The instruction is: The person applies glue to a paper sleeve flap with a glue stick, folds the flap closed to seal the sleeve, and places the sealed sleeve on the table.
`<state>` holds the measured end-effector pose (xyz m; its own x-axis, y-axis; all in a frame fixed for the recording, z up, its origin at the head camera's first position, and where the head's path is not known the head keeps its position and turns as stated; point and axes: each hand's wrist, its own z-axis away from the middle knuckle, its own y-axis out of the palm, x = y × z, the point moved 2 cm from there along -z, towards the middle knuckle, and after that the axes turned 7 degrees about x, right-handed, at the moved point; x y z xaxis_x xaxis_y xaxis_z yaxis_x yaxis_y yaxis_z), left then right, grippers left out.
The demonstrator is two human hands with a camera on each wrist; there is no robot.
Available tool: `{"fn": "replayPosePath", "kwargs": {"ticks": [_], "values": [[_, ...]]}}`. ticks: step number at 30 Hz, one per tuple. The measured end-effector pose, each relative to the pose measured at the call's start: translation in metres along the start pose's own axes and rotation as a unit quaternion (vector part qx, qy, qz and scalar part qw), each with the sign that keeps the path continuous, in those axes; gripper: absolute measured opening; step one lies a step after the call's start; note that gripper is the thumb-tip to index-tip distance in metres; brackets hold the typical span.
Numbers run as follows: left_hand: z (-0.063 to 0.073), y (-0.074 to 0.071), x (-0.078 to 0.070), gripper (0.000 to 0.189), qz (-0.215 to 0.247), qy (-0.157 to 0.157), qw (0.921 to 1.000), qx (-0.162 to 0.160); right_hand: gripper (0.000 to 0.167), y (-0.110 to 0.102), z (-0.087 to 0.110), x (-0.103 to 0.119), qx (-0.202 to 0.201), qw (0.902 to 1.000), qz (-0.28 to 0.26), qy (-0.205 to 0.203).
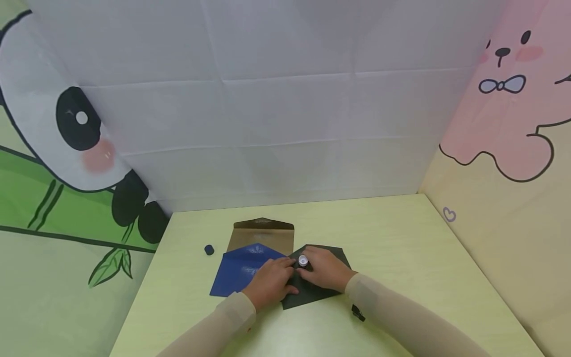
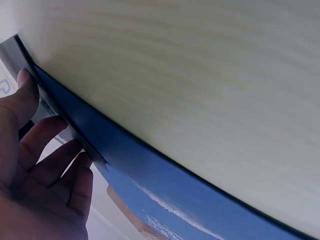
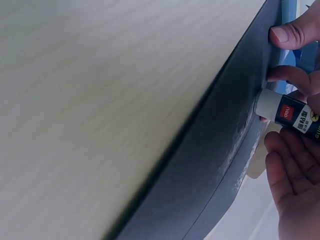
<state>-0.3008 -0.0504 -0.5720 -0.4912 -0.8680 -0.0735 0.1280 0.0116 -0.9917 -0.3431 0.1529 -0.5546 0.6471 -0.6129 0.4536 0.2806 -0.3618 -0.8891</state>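
A black envelope (image 1: 308, 296) lies with its flap folded out on the table. My right hand (image 1: 327, 268) grips a glue stick (image 3: 295, 114) with a white end and a dark label, and that white end is down at the envelope's surface. Whitish smears (image 3: 236, 155) show near the flap's fold line. My left hand (image 1: 270, 282) rests on the envelope's left part, with its thumb and fingertips touching the paper. In the left wrist view, the left thumb (image 2: 27, 92) lies on the dark sheet and the other fingers bend loosely against it.
A blue envelope (image 1: 236, 272) lies left of the black one, partly under my left hand, with shiny patches near its flap. Behind it is a brown envelope (image 1: 263, 241) with a darker flap. A small dark cap (image 1: 209, 250) sits farther left on the pale table (image 1: 392, 233).
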Motion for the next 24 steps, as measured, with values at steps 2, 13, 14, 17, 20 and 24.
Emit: {"fn": "replayPosePath", "kwargs": {"ticks": [2,13,14,17,20,24], "values": [[0.000,0.000,0.000,0.041,0.002,-0.002,1.0000,0.004,0.014,0.000,0.001,-0.002,-0.003,1.0000,0.003,0.005],[0.000,-0.001,-0.001,0.042,0.007,-0.007,0.9999,0.011,0.015,-0.006,0.010,-0.017,-0.001,0.9995,-0.007,0.031],[0.000,-0.001,-0.001,0.042,0.008,-0.006,0.9999,0.011,0.015,-0.007,0.010,-0.019,0.000,0.9994,-0.009,0.033],[0.000,-0.001,0.000,0.041,0.006,-0.003,1.0000,0.007,0.015,-0.010,0.013,-0.023,-0.001,0.9988,-0.019,0.044],[0.000,-0.001,0.000,0.041,0.004,-0.002,1.0000,0.004,0.015,-0.012,0.015,-0.027,-0.002,0.9986,-0.020,0.049],[0.000,-0.002,-0.001,0.041,0.008,-0.004,0.9999,0.008,0.016,-0.013,0.017,-0.032,-0.009,0.9982,-0.016,0.057]]}}
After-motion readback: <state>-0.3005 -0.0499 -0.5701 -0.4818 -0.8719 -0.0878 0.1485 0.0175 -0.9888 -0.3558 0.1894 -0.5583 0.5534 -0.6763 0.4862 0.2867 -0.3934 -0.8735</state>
